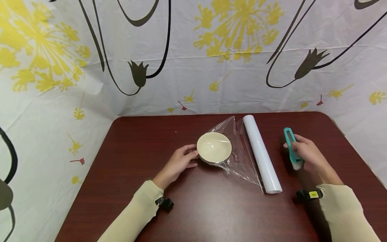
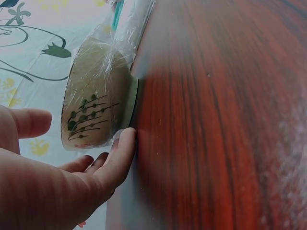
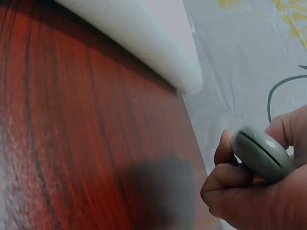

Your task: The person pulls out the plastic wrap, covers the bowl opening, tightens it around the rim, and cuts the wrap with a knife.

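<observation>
A cream bowl [image 1: 214,148] stands upright on the table, with clear plastic wrap [image 1: 245,161] clinging to its side and trailing right to a white roll [image 1: 262,154]. My left hand [image 1: 177,163] is at the bowl's left side, thumb and fingers spread. In the left wrist view its fingertips reach the foot of the bowl [image 2: 93,103], which has a green dotted pattern, and the thumb stands apart from it. Right of the roll, my right hand [image 1: 312,156] grips a teal utility knife [image 1: 289,143] above the table; no blade can be made out.
The dark red wooden table [image 1: 145,148] has rounded far corners. Behind it hangs a white cloth [image 1: 187,74] printed with yellow and dark flowers, which also runs along the left side. The roll lies lengthwise between the bowl and my right hand.
</observation>
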The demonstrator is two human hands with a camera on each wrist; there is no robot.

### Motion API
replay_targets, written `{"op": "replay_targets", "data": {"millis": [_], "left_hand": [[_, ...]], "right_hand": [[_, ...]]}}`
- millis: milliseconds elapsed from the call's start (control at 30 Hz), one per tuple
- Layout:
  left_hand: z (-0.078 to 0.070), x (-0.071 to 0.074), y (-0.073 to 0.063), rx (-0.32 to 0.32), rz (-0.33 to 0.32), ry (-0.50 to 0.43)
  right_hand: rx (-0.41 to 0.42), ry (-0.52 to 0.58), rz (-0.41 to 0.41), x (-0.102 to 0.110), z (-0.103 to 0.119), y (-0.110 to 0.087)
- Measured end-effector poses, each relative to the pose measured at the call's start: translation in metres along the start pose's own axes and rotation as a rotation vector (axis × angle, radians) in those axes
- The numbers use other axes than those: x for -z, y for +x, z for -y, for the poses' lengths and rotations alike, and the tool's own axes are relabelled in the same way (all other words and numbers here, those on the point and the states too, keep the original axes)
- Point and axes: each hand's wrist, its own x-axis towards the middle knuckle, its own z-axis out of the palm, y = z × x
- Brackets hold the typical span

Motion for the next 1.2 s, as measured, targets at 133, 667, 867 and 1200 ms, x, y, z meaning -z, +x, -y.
{"op": "replay_targets", "data": {"millis": [133, 667, 867, 1200], "left_hand": [[-0.001, 0.000, -0.001, 0.004, 0.001, 0.001], [0.001, 0.000, -0.002, -0.004, 0.007, -0.003], [0.001, 0.000, -0.003, -0.001, 0.007, 0.001], [0.000, 0.000, -0.002, -0.007, 0.010, 0.008]], "right_hand": [[-0.003, 0.001, 0.020, 0.001, 0.000, 0.002], [0.055, -0.243, 0.033, 0.011, -0.016, 0.008], [0.065, -0.342, 0.021, 0.011, -0.017, 0.010], [0.066, -0.490, -0.064, 0.010, -0.015, 0.009]]}}
